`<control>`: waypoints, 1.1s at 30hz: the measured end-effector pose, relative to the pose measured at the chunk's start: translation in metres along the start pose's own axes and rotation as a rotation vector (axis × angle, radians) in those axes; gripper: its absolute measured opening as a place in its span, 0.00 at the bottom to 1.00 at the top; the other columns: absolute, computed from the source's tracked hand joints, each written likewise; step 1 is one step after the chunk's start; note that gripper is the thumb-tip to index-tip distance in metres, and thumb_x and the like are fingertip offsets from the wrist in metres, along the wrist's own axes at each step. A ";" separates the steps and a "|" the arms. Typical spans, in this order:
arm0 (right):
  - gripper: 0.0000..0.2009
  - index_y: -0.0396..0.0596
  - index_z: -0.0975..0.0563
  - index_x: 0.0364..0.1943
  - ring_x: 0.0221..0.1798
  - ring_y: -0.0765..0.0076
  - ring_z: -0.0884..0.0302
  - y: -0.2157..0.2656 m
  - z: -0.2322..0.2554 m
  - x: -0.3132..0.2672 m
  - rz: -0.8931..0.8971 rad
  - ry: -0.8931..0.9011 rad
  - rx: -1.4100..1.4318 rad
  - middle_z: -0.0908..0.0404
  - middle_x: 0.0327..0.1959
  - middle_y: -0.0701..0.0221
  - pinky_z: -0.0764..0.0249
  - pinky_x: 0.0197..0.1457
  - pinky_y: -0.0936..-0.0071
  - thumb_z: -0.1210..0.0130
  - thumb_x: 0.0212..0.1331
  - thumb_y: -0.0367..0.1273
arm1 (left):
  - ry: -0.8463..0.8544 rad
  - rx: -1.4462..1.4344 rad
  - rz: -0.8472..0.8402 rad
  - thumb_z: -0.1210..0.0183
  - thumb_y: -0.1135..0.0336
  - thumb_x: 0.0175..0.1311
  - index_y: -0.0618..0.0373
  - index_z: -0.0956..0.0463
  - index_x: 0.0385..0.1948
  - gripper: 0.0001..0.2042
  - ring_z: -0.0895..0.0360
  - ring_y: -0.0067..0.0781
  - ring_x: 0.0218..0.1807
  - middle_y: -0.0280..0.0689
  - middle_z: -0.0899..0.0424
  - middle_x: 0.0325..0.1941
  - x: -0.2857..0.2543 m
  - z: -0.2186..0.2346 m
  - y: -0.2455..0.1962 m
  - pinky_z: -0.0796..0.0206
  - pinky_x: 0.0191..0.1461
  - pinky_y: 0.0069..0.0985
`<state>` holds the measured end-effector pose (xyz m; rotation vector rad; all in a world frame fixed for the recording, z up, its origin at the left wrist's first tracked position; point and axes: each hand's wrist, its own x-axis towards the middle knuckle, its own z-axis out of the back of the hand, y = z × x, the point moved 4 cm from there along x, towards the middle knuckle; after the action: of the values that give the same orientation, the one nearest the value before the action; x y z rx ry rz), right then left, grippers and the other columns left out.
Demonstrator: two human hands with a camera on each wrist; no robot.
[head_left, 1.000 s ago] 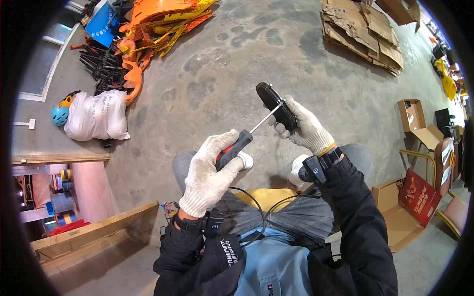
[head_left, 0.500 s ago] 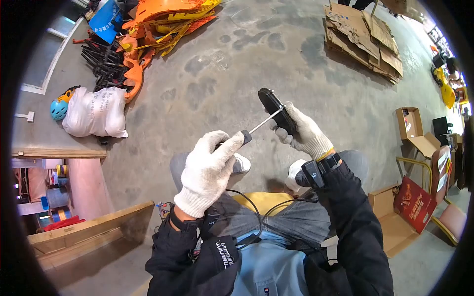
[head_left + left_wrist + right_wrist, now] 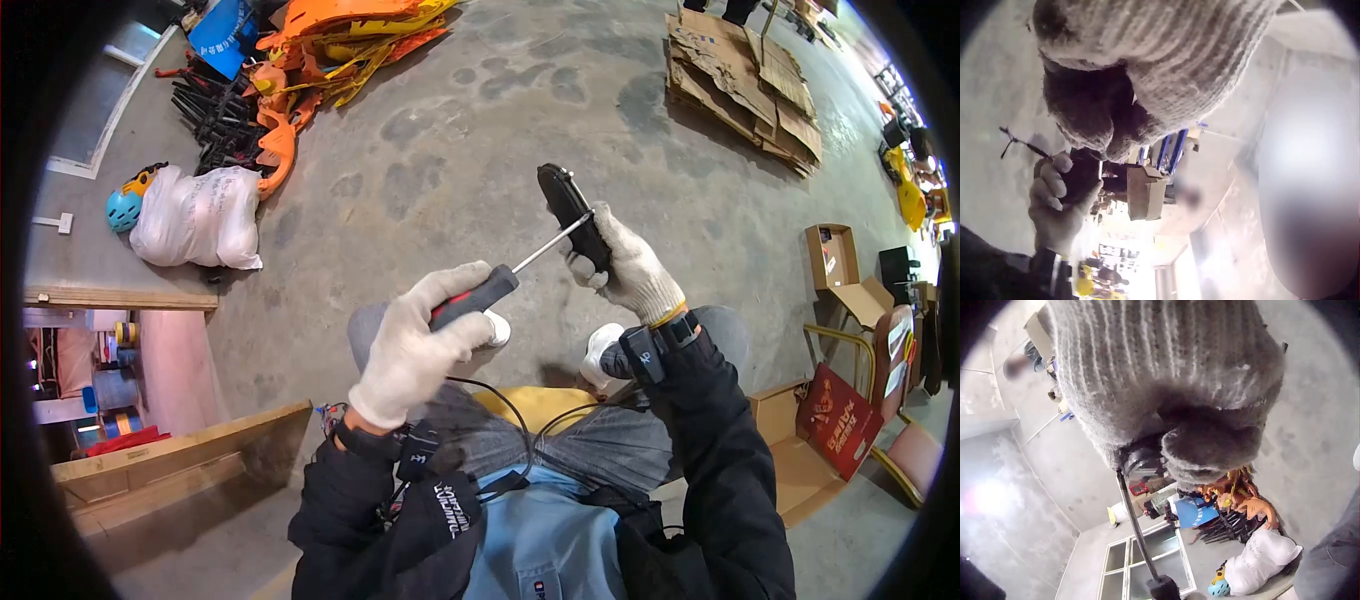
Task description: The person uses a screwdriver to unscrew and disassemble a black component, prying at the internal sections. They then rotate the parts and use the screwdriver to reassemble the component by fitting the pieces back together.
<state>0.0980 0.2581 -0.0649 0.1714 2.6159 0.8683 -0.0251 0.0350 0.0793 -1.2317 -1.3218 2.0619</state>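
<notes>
A screwdriver with a black and red handle [image 3: 480, 297] lies in the gloved left hand [image 3: 412, 345], its fingers curled round the handle. The metal shaft [image 3: 550, 245] slants up to the right, and its tip meets the side of a black oblong part [image 3: 574, 212]. The gloved right hand [image 3: 633, 262] grips that part at its lower end, raised above the floor. In the right wrist view the shaft [image 3: 1138, 531] runs up to the right hand [image 3: 1172, 381]. The left wrist view shows the left glove [image 3: 1147, 62] close up, with the handle mostly hidden.
Flattened cardboard [image 3: 735, 85] lies at the upper right. Orange and yellow plastic parts [image 3: 340, 40], a white sack [image 3: 197, 217] and a blue helmet [image 3: 124, 210] are at the left. A wooden-edged box [image 3: 190, 445] stands lower left, an open carton [image 3: 800, 480] lower right.
The left fingers opened out and curled round the handle again, with more of it showing now than half a second ago. Both hands and the black part have shifted slightly in view.
</notes>
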 end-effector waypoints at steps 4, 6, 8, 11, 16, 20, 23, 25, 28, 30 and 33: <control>0.23 0.46 0.24 0.52 0.28 0.81 0.25 0.007 0.000 -0.001 0.063 -0.095 -0.113 0.16 0.39 0.69 0.30 0.24 0.83 0.50 0.80 0.54 | 0.112 -0.299 0.119 0.29 0.66 0.60 0.70 0.28 0.67 0.32 0.19 0.23 0.40 0.40 0.17 0.48 0.018 0.006 0.023 0.27 0.46 0.20; 0.22 0.46 0.24 0.52 0.28 0.81 0.25 0.005 0.006 0.001 0.041 -0.119 -0.082 0.16 0.39 0.68 0.31 0.23 0.83 0.50 0.80 0.53 | 0.047 -0.084 0.040 0.29 0.67 0.60 0.68 0.29 0.68 0.33 0.18 0.26 0.43 0.41 0.18 0.50 0.010 0.002 0.006 0.25 0.48 0.23; 0.22 0.46 0.24 0.52 0.28 0.81 0.25 0.006 0.010 0.004 0.041 -0.122 -0.078 0.16 0.39 0.68 0.31 0.23 0.83 0.50 0.81 0.53 | -0.013 0.133 -0.043 0.29 0.67 0.59 0.67 0.30 0.69 0.34 0.18 0.29 0.45 0.42 0.18 0.52 0.008 0.002 0.000 0.24 0.51 0.25; 0.22 0.46 0.24 0.51 0.27 0.81 0.25 0.006 0.010 0.002 0.029 -0.130 -0.063 0.16 0.39 0.68 0.32 0.22 0.84 0.50 0.81 0.52 | -0.081 0.344 -0.273 0.31 0.70 0.59 0.67 0.27 0.67 0.31 0.17 0.32 0.54 0.42 0.16 0.51 0.010 0.005 0.009 0.26 0.63 0.30; 0.22 0.46 0.24 0.52 0.26 0.81 0.25 0.007 0.008 0.001 0.033 -0.164 -0.052 0.16 0.38 0.68 0.32 0.22 0.84 0.51 0.81 0.52 | -0.212 0.525 -0.628 0.35 0.68 0.67 0.65 0.25 0.65 0.25 0.15 0.27 0.43 0.42 0.15 0.48 0.012 0.007 0.014 0.22 0.50 0.25; 0.21 0.47 0.24 0.53 0.26 0.82 0.26 0.009 0.005 0.001 0.063 -0.125 -0.145 0.16 0.38 0.69 0.32 0.22 0.84 0.51 0.81 0.51 | -0.159 0.201 -0.181 0.38 0.66 0.74 0.65 0.25 0.65 0.21 0.18 0.21 0.32 0.38 0.14 0.42 0.008 0.005 0.018 0.24 0.37 0.21; 0.20 0.48 0.23 0.53 0.26 0.82 0.27 0.008 0.006 0.002 0.056 -0.133 -0.189 0.16 0.38 0.69 0.32 0.23 0.83 0.51 0.81 0.51 | -0.060 -0.183 0.052 0.39 0.66 0.72 0.64 0.27 0.64 0.22 0.20 0.19 0.29 0.37 0.15 0.40 0.012 0.008 0.027 0.27 0.34 0.21; 0.19 0.48 0.23 0.53 0.26 0.82 0.27 0.007 0.009 0.003 0.048 -0.154 -0.196 0.16 0.38 0.70 0.33 0.23 0.83 0.50 0.81 0.50 | -0.151 0.099 -0.126 0.38 0.66 0.70 0.64 0.28 0.65 0.23 0.20 0.21 0.29 0.37 0.15 0.39 0.014 0.011 0.033 0.26 0.36 0.22; 0.19 0.49 0.23 0.52 0.26 0.82 0.28 0.006 0.010 0.003 0.028 -0.196 -0.191 0.16 0.38 0.70 0.33 0.23 0.83 0.51 0.81 0.51 | -0.256 0.429 -0.354 0.35 0.67 0.64 0.63 0.29 0.64 0.26 0.18 0.26 0.34 0.39 0.16 0.39 0.013 0.011 0.029 0.23 0.41 0.26; 0.20 0.48 0.23 0.51 0.26 0.82 0.28 0.008 0.007 0.001 0.023 -0.218 -0.189 0.17 0.37 0.70 0.33 0.23 0.83 0.50 0.81 0.51 | -0.189 0.002 -0.099 0.36 0.68 0.64 0.64 0.28 0.61 0.23 0.18 0.25 0.37 0.39 0.17 0.39 0.013 0.006 0.034 0.24 0.43 0.25; 0.20 0.48 0.22 0.50 0.26 0.82 0.28 0.008 0.008 0.001 0.014 -0.237 -0.229 0.17 0.37 0.70 0.33 0.23 0.83 0.50 0.80 0.51 | -0.187 -0.261 -0.002 0.38 0.68 0.68 0.65 0.30 0.60 0.21 0.18 0.25 0.36 0.39 0.17 0.38 0.011 0.007 0.033 0.24 0.42 0.25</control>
<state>0.1001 0.2690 -0.0664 0.2157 2.2811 1.0743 -0.0328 0.0240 0.0463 -1.1592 -1.7220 2.0960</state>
